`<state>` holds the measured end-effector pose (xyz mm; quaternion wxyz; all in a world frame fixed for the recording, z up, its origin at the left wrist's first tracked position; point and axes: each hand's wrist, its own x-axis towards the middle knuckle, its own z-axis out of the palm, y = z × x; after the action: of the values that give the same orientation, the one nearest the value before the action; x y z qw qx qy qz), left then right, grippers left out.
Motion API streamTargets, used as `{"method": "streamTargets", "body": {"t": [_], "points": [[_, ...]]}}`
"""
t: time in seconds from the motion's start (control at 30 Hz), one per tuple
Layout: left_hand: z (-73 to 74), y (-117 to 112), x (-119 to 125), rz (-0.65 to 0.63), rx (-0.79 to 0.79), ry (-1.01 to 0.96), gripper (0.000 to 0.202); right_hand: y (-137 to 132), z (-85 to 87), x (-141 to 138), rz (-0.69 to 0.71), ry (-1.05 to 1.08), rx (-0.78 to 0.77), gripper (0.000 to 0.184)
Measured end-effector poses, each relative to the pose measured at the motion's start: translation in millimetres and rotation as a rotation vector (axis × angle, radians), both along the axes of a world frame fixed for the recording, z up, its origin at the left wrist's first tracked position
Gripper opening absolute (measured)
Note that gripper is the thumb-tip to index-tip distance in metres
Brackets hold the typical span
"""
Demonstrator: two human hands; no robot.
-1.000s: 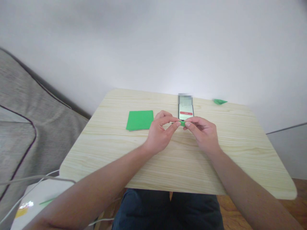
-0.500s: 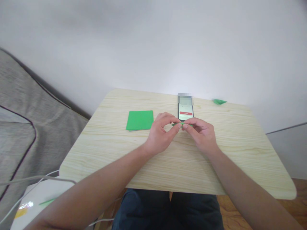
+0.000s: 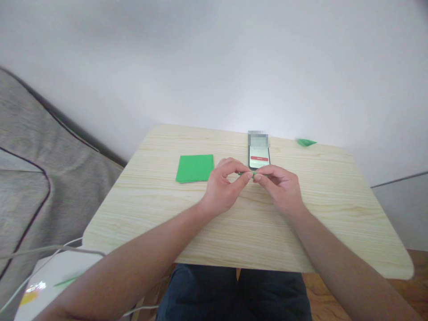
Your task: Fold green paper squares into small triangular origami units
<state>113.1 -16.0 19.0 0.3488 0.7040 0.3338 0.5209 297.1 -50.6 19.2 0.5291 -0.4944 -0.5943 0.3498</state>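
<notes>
Between my two hands is a small folded piece of green paper (image 3: 254, 174), held level just in front of the phone. My left hand (image 3: 225, 185) pinches its left part between thumb and fingers. The thumb and fingers of my right hand (image 3: 281, 185) pinch the right part, and the fingertips of both hands nearly meet. Most of the paper is covered by my fingers, so its full shape is hidden. To the left of my left hand lies a stack of green paper sheets (image 3: 195, 168).
A phone (image 3: 259, 156) with a lit screen lies behind my hands. Near the wall, a folded green paper shape (image 3: 306, 142) rests on the wooden table (image 3: 247, 236). Grey fabric (image 3: 70, 187) and a white surface with cables (image 3: 43, 285) are at the left.
My hands stay almost in place, both still pinching the folded green paper. Less of the paper shows between the fingertips, and its tilt has shifted slightly.
</notes>
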Motion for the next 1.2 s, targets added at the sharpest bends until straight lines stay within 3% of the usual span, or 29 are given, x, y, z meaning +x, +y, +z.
{"method": "streamTargets", "body": {"t": [0.37,0.8,1.2], "points": [[0.4,2.8,-1.4,-0.018,-0.186,-0.074,0.01,0.2,2.6,2.1,-0.031,-0.011,-0.036,0.013],[-9.4,8.3,0.1,-0.011,-0.303,-0.162,0.018,0.9,2.8,3.0,-0.005,-0.142,-0.083,0.023],[-6.7,9.8,1.4,0.001,-0.402,-0.299,0.02,1.0,3.7,4.2,-0.015,-0.086,-0.117,0.028]]}}
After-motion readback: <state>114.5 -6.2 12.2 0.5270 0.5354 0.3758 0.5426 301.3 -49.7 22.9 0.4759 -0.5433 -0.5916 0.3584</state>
